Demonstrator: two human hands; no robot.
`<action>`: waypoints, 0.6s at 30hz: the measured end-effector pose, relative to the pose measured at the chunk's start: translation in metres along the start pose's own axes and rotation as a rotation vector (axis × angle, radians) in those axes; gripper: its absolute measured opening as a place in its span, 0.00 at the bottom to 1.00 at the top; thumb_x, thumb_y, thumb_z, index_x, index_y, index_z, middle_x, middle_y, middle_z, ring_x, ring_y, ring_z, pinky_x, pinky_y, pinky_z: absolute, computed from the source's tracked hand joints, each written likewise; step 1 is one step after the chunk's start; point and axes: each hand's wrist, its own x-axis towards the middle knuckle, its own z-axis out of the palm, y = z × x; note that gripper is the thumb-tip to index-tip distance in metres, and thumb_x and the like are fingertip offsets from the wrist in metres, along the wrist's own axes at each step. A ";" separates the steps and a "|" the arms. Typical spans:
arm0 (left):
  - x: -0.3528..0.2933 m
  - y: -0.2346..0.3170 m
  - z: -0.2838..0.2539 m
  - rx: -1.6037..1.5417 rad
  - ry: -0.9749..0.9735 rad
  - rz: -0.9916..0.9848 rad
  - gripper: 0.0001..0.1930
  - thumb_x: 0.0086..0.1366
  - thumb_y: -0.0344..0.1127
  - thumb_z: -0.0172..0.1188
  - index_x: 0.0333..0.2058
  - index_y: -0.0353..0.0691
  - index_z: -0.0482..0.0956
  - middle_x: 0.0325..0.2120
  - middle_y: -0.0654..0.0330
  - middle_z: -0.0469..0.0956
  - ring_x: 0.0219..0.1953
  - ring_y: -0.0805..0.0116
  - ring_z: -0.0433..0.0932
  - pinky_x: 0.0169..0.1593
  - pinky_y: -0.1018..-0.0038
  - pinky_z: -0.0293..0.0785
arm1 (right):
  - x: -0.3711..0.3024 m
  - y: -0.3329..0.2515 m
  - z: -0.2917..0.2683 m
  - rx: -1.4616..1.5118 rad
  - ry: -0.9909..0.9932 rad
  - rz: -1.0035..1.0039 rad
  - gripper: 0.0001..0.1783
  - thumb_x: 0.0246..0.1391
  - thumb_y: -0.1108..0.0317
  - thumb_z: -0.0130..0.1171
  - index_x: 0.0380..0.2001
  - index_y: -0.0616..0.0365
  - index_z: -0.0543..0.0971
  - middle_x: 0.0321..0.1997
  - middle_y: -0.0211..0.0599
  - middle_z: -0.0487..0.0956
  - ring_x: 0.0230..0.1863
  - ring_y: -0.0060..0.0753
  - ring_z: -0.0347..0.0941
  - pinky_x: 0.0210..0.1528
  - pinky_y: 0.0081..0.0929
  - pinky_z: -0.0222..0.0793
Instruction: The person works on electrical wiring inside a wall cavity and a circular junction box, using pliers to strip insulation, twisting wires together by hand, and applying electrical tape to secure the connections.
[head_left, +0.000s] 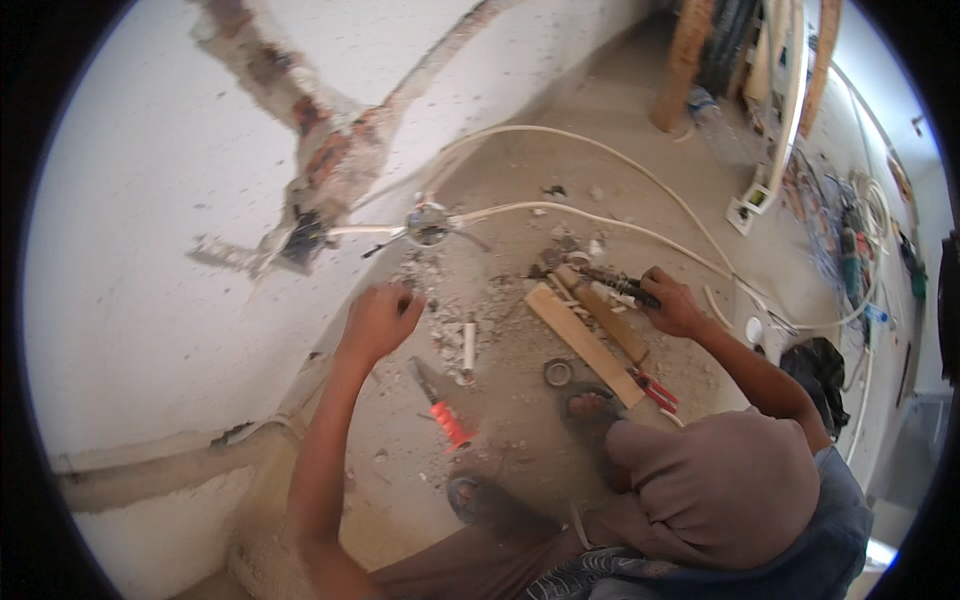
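Note:
My left hand point(383, 322) is closed beside the wall, its fingers curled together; whatever lies between them, if anything, is hidden. In my right hand point(672, 302) is a dark-handled tool point(622, 284) that looks like pliers, its far end over the wooden pieces. Beyond my left hand, a round box point(428, 224) joins pale conduits point(560, 209) and a short piece leading to a broken-out hole point(303, 240) in the wall. Between my hands, a short white tube point(469, 346) lies on the rubble. A red-handled trowel or scraper point(440, 405) rests closer to me.
A wooden board point(580, 340) and a narrower brown piece point(614, 325) lie by my right foot, with red-handled pliers point(656, 393) and a tape roll point(558, 373). Rubble point(510, 315) covers the floor. A black bag point(817, 372), coiled conduit point(873, 205) and tools are at right.

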 end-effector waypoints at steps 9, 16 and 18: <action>-0.039 -0.047 0.102 0.140 -0.370 -0.133 0.18 0.64 0.50 0.59 0.34 0.40 0.84 0.33 0.48 0.84 0.39 0.45 0.82 0.44 0.52 0.77 | -0.076 0.064 0.013 -0.120 0.170 0.156 0.17 0.52 0.61 0.67 0.41 0.57 0.77 0.48 0.46 0.71 0.55 0.52 0.69 0.52 0.46 0.69; -0.027 -0.024 0.102 0.047 -0.290 -0.021 0.15 0.64 0.45 0.60 0.39 0.39 0.82 0.33 0.47 0.83 0.39 0.44 0.82 0.44 0.52 0.76 | -0.043 0.083 -0.021 -0.116 0.391 0.147 0.07 0.56 0.69 0.57 0.38 0.58 0.76 0.49 0.48 0.75 0.55 0.53 0.69 0.57 0.47 0.65; -0.030 -0.030 0.107 0.075 -0.234 0.021 0.15 0.65 0.45 0.59 0.40 0.39 0.83 0.33 0.45 0.83 0.39 0.41 0.81 0.43 0.52 0.76 | -0.041 0.108 -0.051 -0.059 0.530 0.229 0.05 0.57 0.72 0.55 0.36 0.59 0.76 0.39 0.47 0.77 0.47 0.53 0.74 0.51 0.46 0.69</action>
